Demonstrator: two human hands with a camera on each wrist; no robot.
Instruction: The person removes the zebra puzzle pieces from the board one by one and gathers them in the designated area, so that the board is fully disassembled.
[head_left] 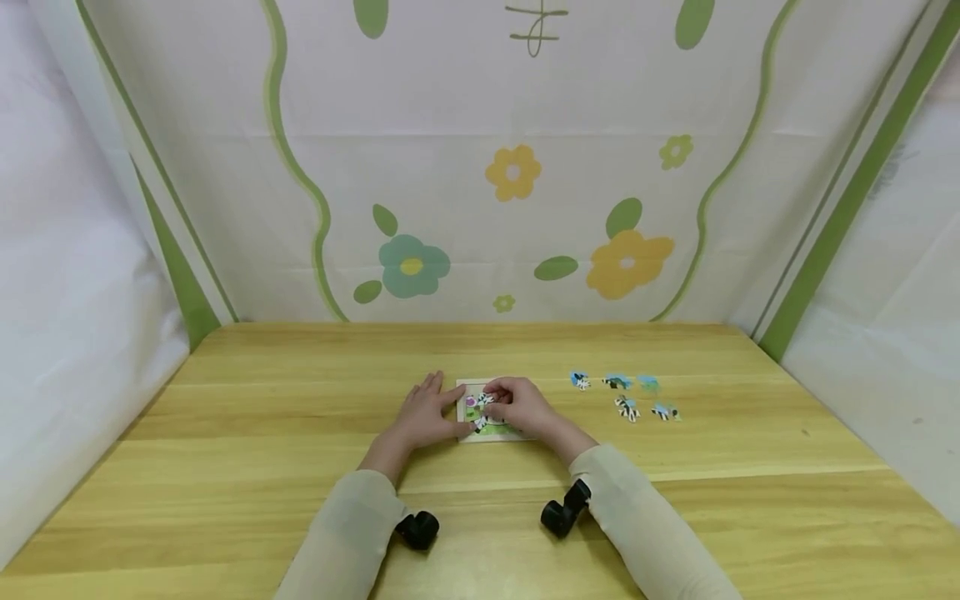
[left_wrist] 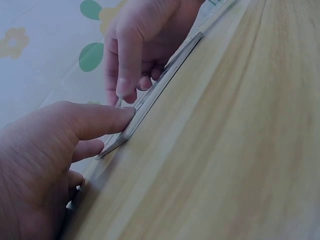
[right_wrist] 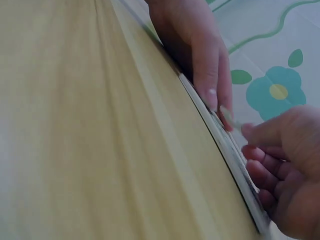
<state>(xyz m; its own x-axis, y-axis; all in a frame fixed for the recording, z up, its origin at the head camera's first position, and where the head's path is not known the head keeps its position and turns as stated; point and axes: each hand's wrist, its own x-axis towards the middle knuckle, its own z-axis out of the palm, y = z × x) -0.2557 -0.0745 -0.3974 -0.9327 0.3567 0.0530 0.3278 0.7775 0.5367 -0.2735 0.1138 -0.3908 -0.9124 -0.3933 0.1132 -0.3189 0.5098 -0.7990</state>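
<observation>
A small jigsaw board (head_left: pixel 471 384) with a pale rim lies flat on the wooden table, its picture partly laid with green, purple and black-and-white pieces. My left hand (head_left: pixel 429 414) rests at its left side, fingers spread fairly straight, with the thumb pressing the near left part of the board. From the right, my right hand (head_left: pixel 522 406) reaches over the board and pinches a thin puzzle piece (right_wrist: pixel 232 120) between thumb and fingertips. That piece is tilted, just above the board's left half. The right hand hides much of the board's right side.
Several loose puzzle pieces (head_left: pixel 627 408) in blue, black and white lie on the table (head_left: pixel 750 467) to the right of the board. A white cloth wall (head_left: pixel 465 192) with printed flowers stands at the back. Black wrist cameras (head_left: pixel 417 530) sit below both forearms.
</observation>
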